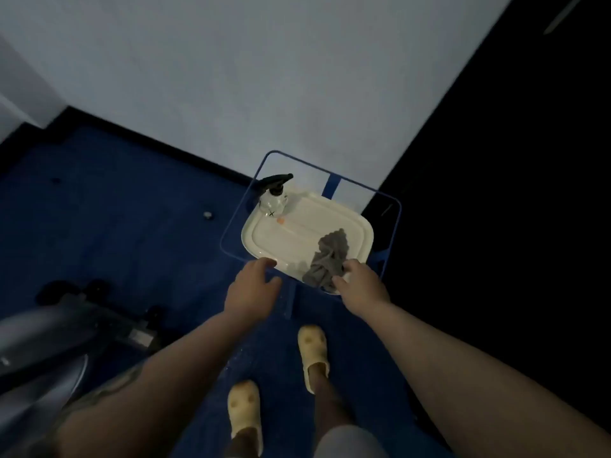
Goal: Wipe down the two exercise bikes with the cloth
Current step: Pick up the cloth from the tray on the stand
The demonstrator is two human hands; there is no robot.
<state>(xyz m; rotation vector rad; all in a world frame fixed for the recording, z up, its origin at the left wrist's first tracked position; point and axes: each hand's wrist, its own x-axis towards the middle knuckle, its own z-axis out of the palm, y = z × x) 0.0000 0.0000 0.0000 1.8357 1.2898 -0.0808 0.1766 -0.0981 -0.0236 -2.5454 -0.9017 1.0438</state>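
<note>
A crumpled grey cloth lies on the near right part of a white tray, which rests on a blue-framed stand. My right hand has its fingers on the cloth's near edge, gripping it. My left hand hovers open at the tray's near left rim, holding nothing. Part of a grey exercise bike with a black base shows at the lower left. A second bike is not in view.
A clear spray bottle with a black trigger stands on the tray's far left corner. The blue frame stands against a white wall. Blue carpet covers the floor. A dark surface fills the right side. My feet wear pale yellow slippers.
</note>
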